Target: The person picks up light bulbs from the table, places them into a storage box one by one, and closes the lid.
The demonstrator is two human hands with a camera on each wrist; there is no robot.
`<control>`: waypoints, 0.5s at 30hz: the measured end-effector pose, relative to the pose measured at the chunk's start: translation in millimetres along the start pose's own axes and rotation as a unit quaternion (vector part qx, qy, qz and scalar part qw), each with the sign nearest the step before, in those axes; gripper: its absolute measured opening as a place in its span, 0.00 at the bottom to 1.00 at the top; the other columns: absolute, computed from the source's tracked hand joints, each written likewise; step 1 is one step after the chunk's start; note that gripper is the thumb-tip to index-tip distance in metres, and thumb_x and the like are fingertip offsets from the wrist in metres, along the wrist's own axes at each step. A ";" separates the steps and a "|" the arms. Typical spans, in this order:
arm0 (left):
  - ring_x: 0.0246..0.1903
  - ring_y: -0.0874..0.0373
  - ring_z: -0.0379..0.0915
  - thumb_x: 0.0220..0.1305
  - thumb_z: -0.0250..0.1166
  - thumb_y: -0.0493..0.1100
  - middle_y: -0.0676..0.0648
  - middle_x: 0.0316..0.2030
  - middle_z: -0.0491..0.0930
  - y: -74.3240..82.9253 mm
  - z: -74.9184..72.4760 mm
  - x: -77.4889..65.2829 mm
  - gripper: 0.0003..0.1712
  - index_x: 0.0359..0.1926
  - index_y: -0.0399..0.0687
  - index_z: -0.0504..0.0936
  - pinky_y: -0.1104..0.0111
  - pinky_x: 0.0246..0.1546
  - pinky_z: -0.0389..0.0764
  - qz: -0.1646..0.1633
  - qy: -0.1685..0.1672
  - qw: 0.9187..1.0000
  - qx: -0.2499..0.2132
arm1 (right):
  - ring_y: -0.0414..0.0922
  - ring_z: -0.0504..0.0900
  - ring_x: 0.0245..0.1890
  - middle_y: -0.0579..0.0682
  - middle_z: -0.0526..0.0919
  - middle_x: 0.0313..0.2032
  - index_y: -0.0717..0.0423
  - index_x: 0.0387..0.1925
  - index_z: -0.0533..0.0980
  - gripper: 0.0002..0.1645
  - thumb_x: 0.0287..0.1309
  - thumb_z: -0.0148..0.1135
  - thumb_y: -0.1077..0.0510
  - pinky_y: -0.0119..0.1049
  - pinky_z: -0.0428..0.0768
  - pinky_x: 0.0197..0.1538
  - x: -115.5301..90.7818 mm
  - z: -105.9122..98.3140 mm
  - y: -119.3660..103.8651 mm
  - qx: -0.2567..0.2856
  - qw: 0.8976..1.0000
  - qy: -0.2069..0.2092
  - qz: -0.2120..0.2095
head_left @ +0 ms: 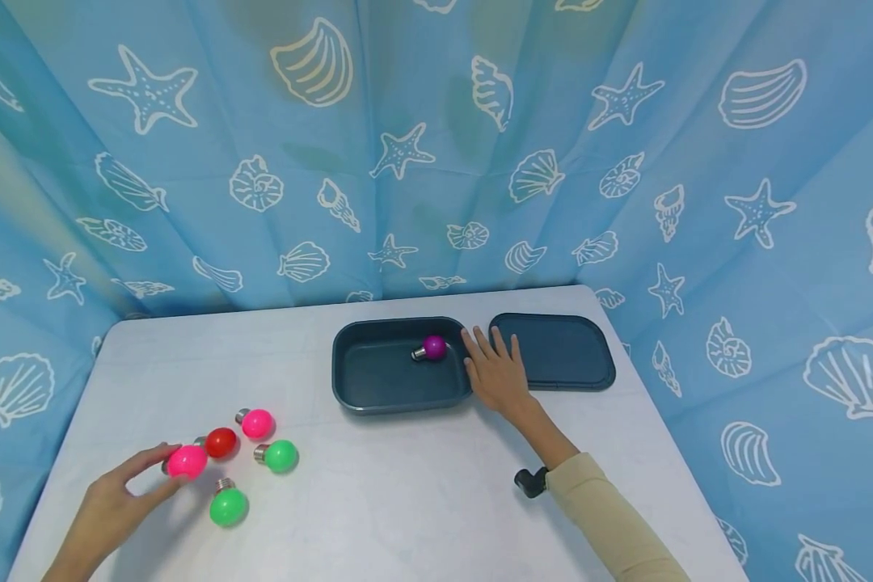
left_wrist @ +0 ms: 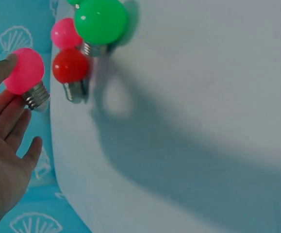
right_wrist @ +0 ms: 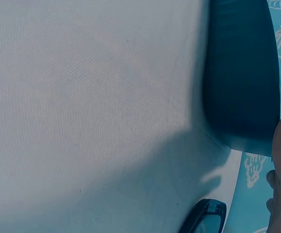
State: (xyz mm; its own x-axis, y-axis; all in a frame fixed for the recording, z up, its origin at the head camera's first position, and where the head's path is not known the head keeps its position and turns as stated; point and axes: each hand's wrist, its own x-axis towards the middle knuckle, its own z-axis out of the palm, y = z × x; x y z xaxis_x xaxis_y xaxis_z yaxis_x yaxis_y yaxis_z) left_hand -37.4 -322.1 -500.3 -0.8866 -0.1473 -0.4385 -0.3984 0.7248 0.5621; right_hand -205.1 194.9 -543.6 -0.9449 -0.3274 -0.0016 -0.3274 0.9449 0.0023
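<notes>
My left hand (head_left: 112, 505) pinches a pink light bulb (head_left: 187, 461) between thumb and fingers, at the left of the table. In the left wrist view the pink bulb (left_wrist: 25, 71) shows its metal screw base pointing down and right. Close by lie a red bulb (head_left: 221, 443), a second pink bulb (head_left: 258, 424) and two green bulbs (head_left: 281, 457). My right hand (head_left: 496, 373) has its fingers extended at the right rim of a dark rectangular container (head_left: 378, 406). Inside that container lies a purple bulb (head_left: 434, 347), its base toward the left.
Right of the container lies a dark, flat lid (head_left: 556, 352) with a raised edge. Everything stands on a white-covered table (head_left: 407, 501). A blue curtain (head_left: 436, 202) with shell and starfish prints closes off the back and sides. A black strap piece (head_left: 531, 482) sits at my right wrist.
</notes>
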 end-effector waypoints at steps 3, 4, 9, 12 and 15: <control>0.65 0.24 0.49 0.61 0.66 0.67 0.23 0.68 0.55 12.0 -0.6 0.2 0.54 0.72 0.32 0.59 0.31 0.53 0.66 0.007 0.000 1.000 -0.010 | 0.60 0.48 0.76 0.53 0.53 0.76 0.48 0.79 0.49 0.33 0.79 0.34 0.48 0.63 0.43 0.73 -0.2 -0.2 0.2 0.001 1.000 -0.002 -0.001; 0.65 0.24 0.49 0.61 0.65 0.67 0.23 0.68 0.55 16.8 -0.4 0.2 0.54 0.72 0.33 0.59 0.30 0.54 0.66 0.012 0.001 1.000 -0.012 | 0.60 0.48 0.75 0.54 0.53 0.76 0.48 0.79 0.50 0.33 0.79 0.34 0.48 0.63 0.43 0.73 -0.1 -0.1 0.3 0.002 1.000 -0.001 -0.002; 0.65 0.26 0.54 0.62 0.67 0.64 0.26 0.66 0.63 42.6 4.5 1.7 0.49 0.70 0.35 0.64 0.31 0.54 0.67 0.079 0.024 0.996 -0.013 | 0.61 0.49 0.75 0.54 0.54 0.76 0.49 0.79 0.51 0.33 0.78 0.35 0.48 0.64 0.44 0.72 -0.2 0.4 0.9 0.001 1.000 0.005 -0.006; 0.64 0.27 0.58 0.62 0.70 0.59 0.28 0.64 0.67 57.2 9.5 4.9 0.44 0.68 0.37 0.68 0.32 0.53 0.69 0.126 0.038 0.991 -0.019 | 0.60 0.49 0.75 0.54 0.54 0.76 0.49 0.79 0.50 0.33 0.79 0.34 0.48 0.63 0.44 0.72 0.1 0.8 1.3 -0.003 1.000 0.005 -0.005; 0.64 0.29 0.60 0.61 0.72 0.55 0.29 0.63 0.69 72.9 14.7 9.6 0.41 0.68 0.40 0.69 0.33 0.53 0.70 0.158 0.043 0.986 -0.033 | 0.60 0.49 0.75 0.54 0.54 0.76 0.48 0.79 0.50 0.33 0.79 0.34 0.48 0.63 0.44 0.72 0.6 0.9 1.5 -0.004 1.000 0.006 -0.006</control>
State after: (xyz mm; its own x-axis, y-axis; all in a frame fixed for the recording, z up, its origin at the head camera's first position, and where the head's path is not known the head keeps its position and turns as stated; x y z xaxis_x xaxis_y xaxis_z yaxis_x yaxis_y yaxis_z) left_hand -71.5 -260.8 -473.8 -0.9843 0.0202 -0.1752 -0.1114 0.6989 0.7065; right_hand -206.1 196.2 -544.5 -0.9407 -0.3392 0.0096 -0.3391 0.9407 0.0100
